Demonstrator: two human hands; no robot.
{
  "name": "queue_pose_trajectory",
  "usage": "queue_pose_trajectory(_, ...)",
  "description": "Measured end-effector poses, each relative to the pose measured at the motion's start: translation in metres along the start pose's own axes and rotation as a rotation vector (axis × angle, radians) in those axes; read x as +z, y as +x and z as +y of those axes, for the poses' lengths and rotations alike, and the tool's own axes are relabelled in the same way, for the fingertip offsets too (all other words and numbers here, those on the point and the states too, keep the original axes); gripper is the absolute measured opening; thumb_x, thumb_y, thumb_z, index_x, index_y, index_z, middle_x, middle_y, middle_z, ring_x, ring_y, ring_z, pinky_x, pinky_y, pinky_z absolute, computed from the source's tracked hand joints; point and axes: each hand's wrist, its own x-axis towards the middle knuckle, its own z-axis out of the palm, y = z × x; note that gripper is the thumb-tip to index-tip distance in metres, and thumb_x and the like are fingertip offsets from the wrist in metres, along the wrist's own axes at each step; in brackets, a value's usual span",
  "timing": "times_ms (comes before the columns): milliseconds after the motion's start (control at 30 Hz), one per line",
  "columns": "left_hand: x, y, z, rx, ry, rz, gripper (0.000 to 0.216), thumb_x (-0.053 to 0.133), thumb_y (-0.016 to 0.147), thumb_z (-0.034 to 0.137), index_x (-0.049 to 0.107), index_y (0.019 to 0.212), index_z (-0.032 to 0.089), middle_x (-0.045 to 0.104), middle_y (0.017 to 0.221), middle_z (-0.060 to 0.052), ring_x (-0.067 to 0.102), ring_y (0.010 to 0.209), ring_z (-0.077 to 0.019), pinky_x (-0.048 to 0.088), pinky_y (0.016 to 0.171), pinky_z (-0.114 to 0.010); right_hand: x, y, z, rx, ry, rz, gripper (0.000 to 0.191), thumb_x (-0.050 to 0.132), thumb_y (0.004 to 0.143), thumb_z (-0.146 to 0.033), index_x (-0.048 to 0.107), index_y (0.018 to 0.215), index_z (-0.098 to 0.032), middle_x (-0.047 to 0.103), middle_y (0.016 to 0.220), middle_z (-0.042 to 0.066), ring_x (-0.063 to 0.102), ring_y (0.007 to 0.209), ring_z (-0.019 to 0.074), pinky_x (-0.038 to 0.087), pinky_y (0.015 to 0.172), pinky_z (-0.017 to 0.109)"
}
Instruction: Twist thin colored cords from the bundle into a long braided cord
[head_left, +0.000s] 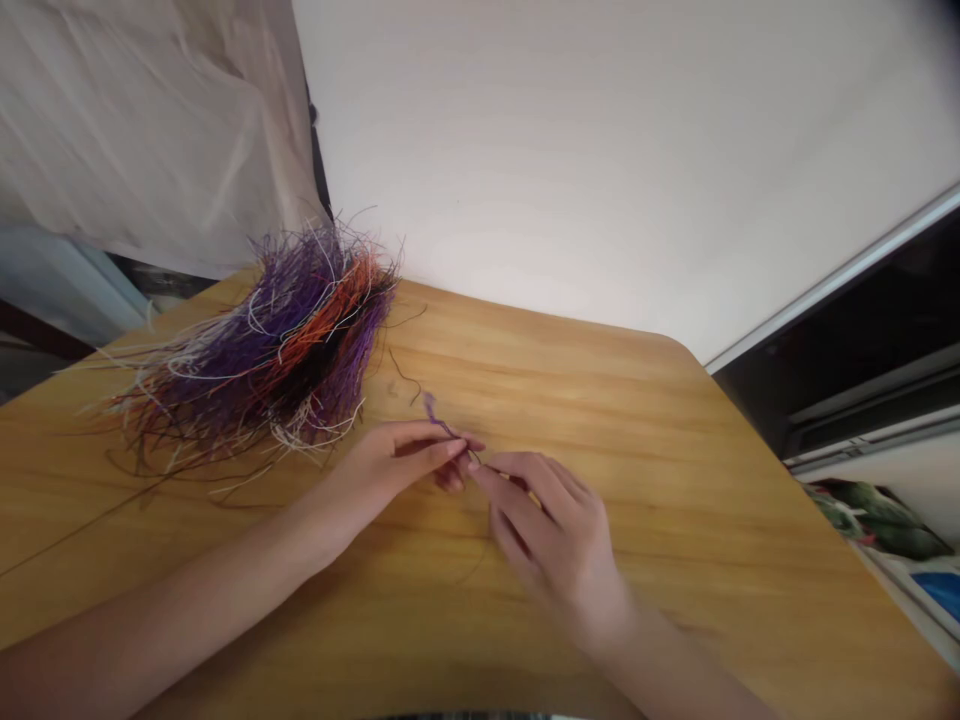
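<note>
My left hand (420, 450) pinches a thin purple strand (438, 421), its frayed-looking tip sticking out beyond the fingers. Close beside it, my right hand (551, 510) has thumb and forefinger pressed together on a dark thread at the same strand's near end. The fingertips of both hands almost touch. A faint thin line trails below the right fingers, blurred. Left of the hands lies a large loose bundle of fibres (300, 320), purple, orange, black and white, with stray ends poking out all round.
Everything rests on a wooden table (622, 400) with rounded corners. A pale wall (525, 150) rises behind it, and a light cloth (150, 130) hangs at the back left. One loose dark strand (405, 375) lies between bundle and hands. Patterned fabric (877, 520) shows beyond the right edge.
</note>
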Motion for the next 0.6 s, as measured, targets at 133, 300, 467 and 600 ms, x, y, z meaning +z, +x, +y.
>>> queue_pose_trajectory(133,-0.003,0.001,0.0,-0.021,-0.127,-0.035,0.021,0.058,0.087,0.03,0.071,0.097,0.018,0.067,0.081,-0.001,0.06,0.073,-0.0135,0.049,0.071,-0.026,-0.002,-0.002,-0.003,0.091,0.272,0.006,0.018,0.051,0.087,-0.008,0.062,0.099,-0.016,0.063,0.089,0.006,0.059,0.079,0.0149,0.048,0.07,0.028)
queue_pose_trajectory(300,-0.004,0.0,0.006,0.085,0.145,0.009,0.024,0.055,0.088,0.031,0.071,0.101,0.019,0.06,0.072,0.002,0.053,0.065,-0.0111,0.043,0.067,-0.024,0.003,-0.002,-0.004,0.501,0.569,-0.037,0.019,0.05,0.091,-0.023,0.052,0.073,-0.019,0.052,0.066,-0.002,0.05,0.061,0.011,0.043,0.059,0.024)
queue_pose_trajectory(467,-0.002,-0.003,0.009,0.12,0.278,-0.013,0.024,0.054,0.089,0.032,0.07,0.104,0.021,0.055,0.068,0.005,0.048,0.063,-0.0101,0.04,0.065,-0.023,0.01,0.005,0.002,0.764,0.863,-0.154,0.025,0.051,0.09,-0.037,0.056,0.075,-0.017,0.057,0.068,0.001,0.052,0.058,0.0116,0.043,0.055,0.025)
queue_pose_trajectory(600,0.002,-0.005,0.009,0.114,0.216,-0.059,0.022,0.055,0.088,0.027,0.067,0.104,0.018,0.057,0.069,0.004,0.051,0.062,-0.0094,0.043,0.061,-0.021,0.011,0.007,0.005,0.808,1.057,-0.161,0.022,0.058,0.085,-0.035,0.062,0.077,-0.016,0.06,0.068,0.002,0.053,0.056,0.0113,0.045,0.053,0.024)
